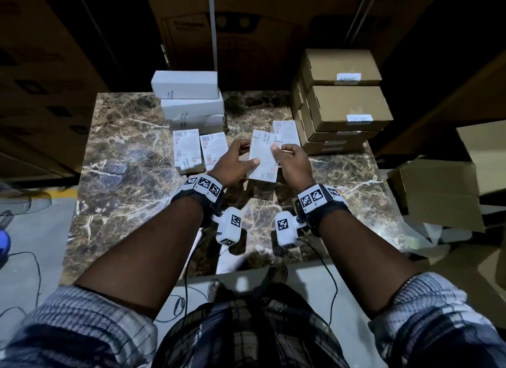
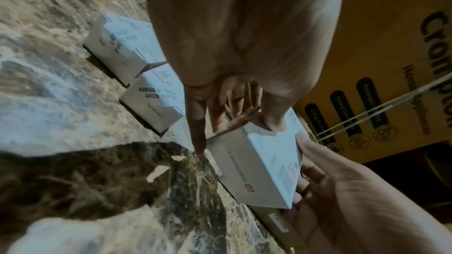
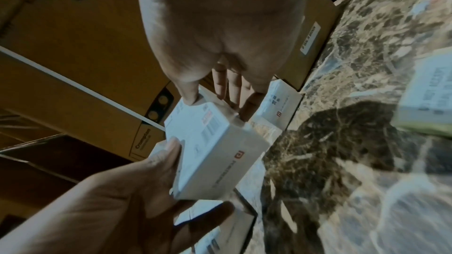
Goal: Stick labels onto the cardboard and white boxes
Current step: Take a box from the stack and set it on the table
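Marbled brown tabletop (image 1: 123,154) fills the frame's middle, with dark large cartons behind. At centre, the left hand (image 1: 232,162) and right hand (image 1: 294,159) both grip one small white box (image 1: 262,159), lifted clear of the surface, thumbs on its printed top face. The label should probably go on a plain patch, pressed flat from one edge outward, with the left hand steadying the box. Two small white boxes (image 1: 198,149) lie centre-left, and one peeks out behind the held box. Upper left, three long white boxes (image 1: 191,101) are stacked. Upper right, the cardboard boxes (image 1: 345,104) stand about four high; the exact number is unclear.
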A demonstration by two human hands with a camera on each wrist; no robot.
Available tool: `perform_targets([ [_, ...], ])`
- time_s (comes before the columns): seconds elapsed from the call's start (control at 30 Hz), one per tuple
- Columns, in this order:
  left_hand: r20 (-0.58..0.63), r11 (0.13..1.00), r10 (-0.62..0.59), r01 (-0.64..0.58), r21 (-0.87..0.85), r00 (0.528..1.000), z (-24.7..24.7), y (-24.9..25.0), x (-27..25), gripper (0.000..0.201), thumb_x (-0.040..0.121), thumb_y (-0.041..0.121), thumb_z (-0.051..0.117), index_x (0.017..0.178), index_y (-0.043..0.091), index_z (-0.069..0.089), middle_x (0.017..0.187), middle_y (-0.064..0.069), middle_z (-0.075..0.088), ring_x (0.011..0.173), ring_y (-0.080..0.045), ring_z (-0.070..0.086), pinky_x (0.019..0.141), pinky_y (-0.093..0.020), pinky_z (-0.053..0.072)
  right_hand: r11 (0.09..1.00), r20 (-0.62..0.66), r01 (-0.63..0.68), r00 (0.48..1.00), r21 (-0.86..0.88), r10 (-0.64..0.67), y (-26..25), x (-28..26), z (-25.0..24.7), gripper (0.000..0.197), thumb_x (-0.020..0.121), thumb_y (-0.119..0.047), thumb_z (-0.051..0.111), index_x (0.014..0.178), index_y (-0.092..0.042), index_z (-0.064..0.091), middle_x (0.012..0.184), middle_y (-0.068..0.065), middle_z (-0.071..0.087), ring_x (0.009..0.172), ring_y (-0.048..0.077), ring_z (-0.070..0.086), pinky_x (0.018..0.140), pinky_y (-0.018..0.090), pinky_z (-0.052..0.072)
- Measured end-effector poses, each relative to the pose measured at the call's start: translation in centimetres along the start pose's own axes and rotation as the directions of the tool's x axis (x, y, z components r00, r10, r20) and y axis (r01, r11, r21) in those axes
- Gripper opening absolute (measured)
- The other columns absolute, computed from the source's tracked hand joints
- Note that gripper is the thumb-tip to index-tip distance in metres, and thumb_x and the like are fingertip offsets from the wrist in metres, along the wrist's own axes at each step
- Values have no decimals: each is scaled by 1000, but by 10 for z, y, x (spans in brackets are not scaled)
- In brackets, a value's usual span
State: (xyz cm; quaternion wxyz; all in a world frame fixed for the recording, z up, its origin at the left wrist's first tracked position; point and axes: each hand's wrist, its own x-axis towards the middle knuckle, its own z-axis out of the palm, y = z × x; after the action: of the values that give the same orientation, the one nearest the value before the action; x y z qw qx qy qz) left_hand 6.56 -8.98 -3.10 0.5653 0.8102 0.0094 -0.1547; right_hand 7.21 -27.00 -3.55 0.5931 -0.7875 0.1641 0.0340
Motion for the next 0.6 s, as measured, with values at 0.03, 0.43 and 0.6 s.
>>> perform_targets([
  [0.03, 16, 1000, -16, 16, -19, 1000, 3, 2, 3, 58, 94, 28, 65, 143, 20, 35, 144, 1, 49, 130, -14, 47, 105, -44, 46, 1000, 12, 9, 1000, 11, -10, -2, 5, -3, 27, 92, -34, 69, 104, -10, 66, 97, 3, 72, 85, 16, 69, 73, 31, 57],
  [0.43, -142, 974, -217, 205, -93, 966, 58, 34, 67, 62, 86, 42, 64, 139, 20, 40, 120, -9, 66, 99, -30, 68, 84, -53, 57, 949, 194, 197, 969, -247, -151, -14, 39, -54, 51, 84, -13, 75, 131, -8, 57, 119, 0, 62, 100, 12, 60, 82, 23, 47],
  [0.6, -245, 977, -202, 211, 11, 948, 76, 43, 83, 43, 93, 28, 59, 133, 16, 47, 128, -8, 62, 112, -28, 61, 95, -44, 53, 854, 214, 343, 936, -392, -278, 3, 54, -61, 50, 82, 2, 68, 130, -5, 58, 119, 12, 60, 107, 25, 60, 86, 18, 43],
])
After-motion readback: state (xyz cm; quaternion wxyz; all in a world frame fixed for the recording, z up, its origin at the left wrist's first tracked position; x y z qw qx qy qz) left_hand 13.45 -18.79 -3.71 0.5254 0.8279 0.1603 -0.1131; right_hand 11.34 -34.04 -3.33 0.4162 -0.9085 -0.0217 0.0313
